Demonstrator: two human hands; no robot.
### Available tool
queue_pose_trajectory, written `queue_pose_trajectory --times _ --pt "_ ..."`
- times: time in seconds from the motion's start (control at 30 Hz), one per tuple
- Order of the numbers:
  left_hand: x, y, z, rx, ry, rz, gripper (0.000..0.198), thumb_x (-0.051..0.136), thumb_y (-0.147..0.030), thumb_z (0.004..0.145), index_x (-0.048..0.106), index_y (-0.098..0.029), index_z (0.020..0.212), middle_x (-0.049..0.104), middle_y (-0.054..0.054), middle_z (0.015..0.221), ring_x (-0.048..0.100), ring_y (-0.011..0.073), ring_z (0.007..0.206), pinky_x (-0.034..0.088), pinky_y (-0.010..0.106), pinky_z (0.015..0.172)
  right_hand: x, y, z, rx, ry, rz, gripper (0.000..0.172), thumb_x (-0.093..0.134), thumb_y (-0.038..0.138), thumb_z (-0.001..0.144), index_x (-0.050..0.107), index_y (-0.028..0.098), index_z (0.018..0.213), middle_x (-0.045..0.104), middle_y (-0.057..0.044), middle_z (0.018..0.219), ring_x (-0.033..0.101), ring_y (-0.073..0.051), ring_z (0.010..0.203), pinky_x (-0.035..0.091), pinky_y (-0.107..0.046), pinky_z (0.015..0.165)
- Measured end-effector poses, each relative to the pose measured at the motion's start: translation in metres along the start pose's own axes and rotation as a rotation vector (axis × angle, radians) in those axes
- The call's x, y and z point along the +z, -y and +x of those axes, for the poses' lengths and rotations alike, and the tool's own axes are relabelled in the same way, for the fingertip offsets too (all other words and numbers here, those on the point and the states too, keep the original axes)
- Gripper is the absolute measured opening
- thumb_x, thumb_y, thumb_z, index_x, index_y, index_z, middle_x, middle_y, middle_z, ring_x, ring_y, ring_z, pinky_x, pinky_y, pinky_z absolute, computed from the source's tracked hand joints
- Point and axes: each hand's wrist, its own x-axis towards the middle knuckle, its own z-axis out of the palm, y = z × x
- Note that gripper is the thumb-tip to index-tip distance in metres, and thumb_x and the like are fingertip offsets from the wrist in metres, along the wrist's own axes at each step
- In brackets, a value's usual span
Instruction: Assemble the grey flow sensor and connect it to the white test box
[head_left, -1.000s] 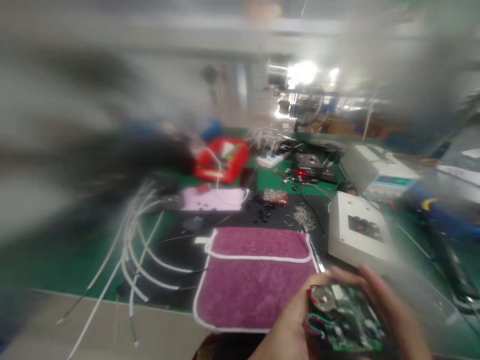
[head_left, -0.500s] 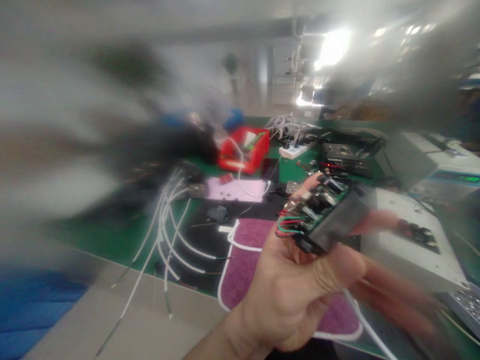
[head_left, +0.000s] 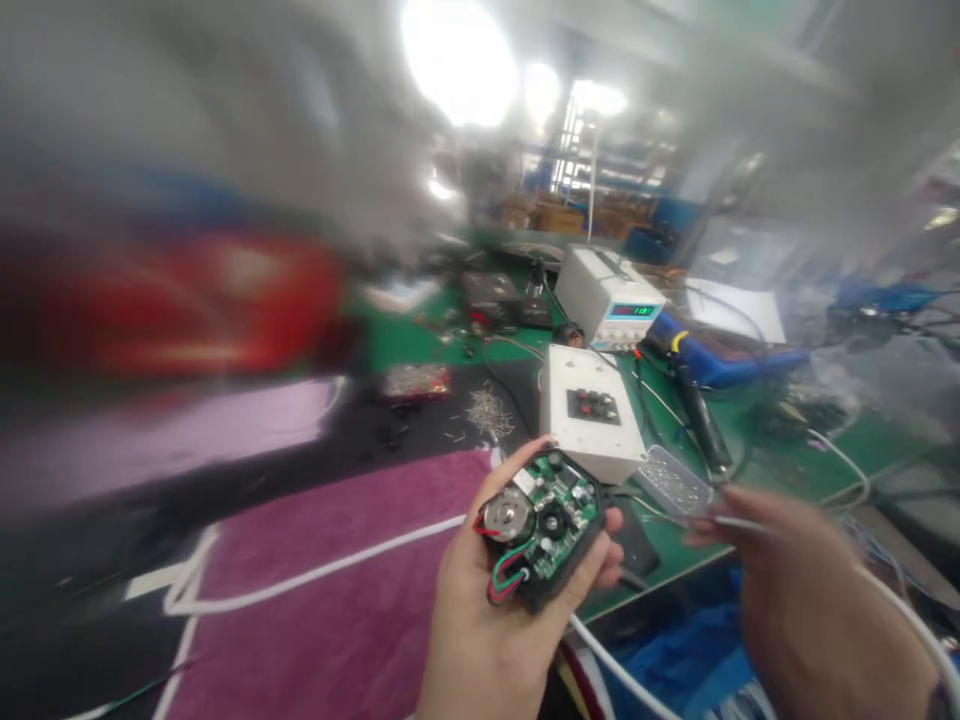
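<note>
My left hand grips a black plastic housing with a green circuit board facing up. A round silver metal part sits in the housing, beside looped red, green and black wires. From under the housing a white cable runs down and to the right. My right hand, blurred, is apart from the housing on the right. Its fingers are pinched on a white cable, with thin wire ends pointing left. Close to those fingertips is the metal tip of a black-handled tool.
Behind the housing stands a white box with black terminals, with a lit power supply farther back. A clear tray of small metal parts lies right of the box. A purple cloth covers the left bench; a red bin is behind.
The view has swung right. The housing has tilted so its board faces up. My right hand has moved from behind the housing to the right and now pinches the white cable.
</note>
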Motion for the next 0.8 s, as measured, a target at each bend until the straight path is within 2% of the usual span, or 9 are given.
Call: queue_pose_trajectory --times 0.1,0.2,0.37,0.47,0.57,0.67,0.73,0.8 --pt "0.002 0.014 0.011 0.09 -0.06 0.109 0.072 0.092 -0.028 0.077 0.061 -0.024 0.141 0.078 0.01 0.117 0.079 0.0294 0.103 0.065 0.039 0.096 0.007 -0.005 -0.003 -0.066 0.054 0.013 0.026 0.052 0.031 0.114 0.073 0.018 0.121 0.068 -0.01 0.103 0.072 -0.025 0.075 0.065 -0.032 0.065" --pt "0.0 0.02 0.015 0.12 -0.043 0.168 0.067 0.091 -0.026 0.077 0.064 -0.025 0.138 0.077 0.009 0.12 0.078 0.0285 0.107 0.061 0.04 0.104 0.007 -0.008 -0.004 -0.123 0.146 0.022 0.02 0.059 0.014 0.108 0.07 0.017 0.125 0.067 -0.009 0.106 0.072 -0.023 0.074 0.065 -0.028 0.065" --pt "0.0 0.023 0.016 0.09 -0.022 0.139 0.067 0.092 -0.022 0.072 0.066 -0.025 0.133 0.078 0.008 0.113 0.079 0.0283 0.096 0.064 0.042 0.096 0.003 -0.007 -0.002 -0.123 0.214 0.022 0.021 0.057 0.008 0.107 0.068 0.016 0.124 0.065 -0.009 0.11 0.073 -0.023 0.079 0.067 -0.027 0.07" --pt "0.002 0.023 0.014 0.111 -0.043 0.146 0.066 0.092 -0.023 0.072 0.066 -0.024 0.133 0.078 0.008 0.112 0.079 0.0289 0.097 0.064 0.043 0.097 0.011 0.004 0.0 -0.108 0.129 0.11 0.022 0.055 0.012 0.109 0.07 0.018 0.123 0.067 -0.008 0.109 0.073 -0.023 0.08 0.067 -0.028 0.07" --pt "0.004 0.019 0.011 0.141 -0.055 0.184 0.06 0.089 -0.027 0.078 0.066 -0.023 0.133 0.078 0.009 0.116 0.077 0.0293 0.104 0.061 0.042 0.101 0.019 0.018 0.002 -0.06 0.111 0.128 0.016 0.06 0.018 0.109 0.075 0.02 0.112 0.07 -0.006 0.109 0.074 -0.022 0.087 0.067 -0.026 0.073" --pt "0.004 0.017 0.009 0.131 -0.062 0.195 0.061 0.088 -0.029 0.08 0.064 -0.022 0.135 0.078 0.008 0.114 0.077 0.0284 0.103 0.062 0.04 0.099 0.021 0.025 0.005 -0.098 0.162 0.159 0.009 0.069 0.018 0.104 0.077 0.023 0.106 0.072 -0.003 0.106 0.073 -0.019 0.088 0.065 -0.021 0.077" --pt "0.003 0.016 0.009 0.119 -0.058 0.183 0.064 0.088 -0.029 0.079 0.063 -0.022 0.137 0.078 0.009 0.115 0.078 0.0282 0.099 0.064 0.038 0.091 0.021 0.026 0.006 -0.127 0.17 0.18 0.012 0.07 0.015 0.103 0.076 0.025 0.107 0.073 -0.001 0.106 0.072 -0.017 0.084 0.065 -0.021 0.08" --pt "0.001 0.016 0.009 0.114 -0.046 0.172 0.064 0.088 -0.029 0.079 0.063 -0.022 0.137 0.078 0.009 0.118 0.078 0.0277 0.099 0.064 0.037 0.089 0.019 0.025 0.007 -0.152 0.18 0.161 0.014 0.07 0.014 0.102 0.077 0.026 0.107 0.073 0.0 0.104 0.071 -0.016 0.083 0.064 -0.02 0.082"
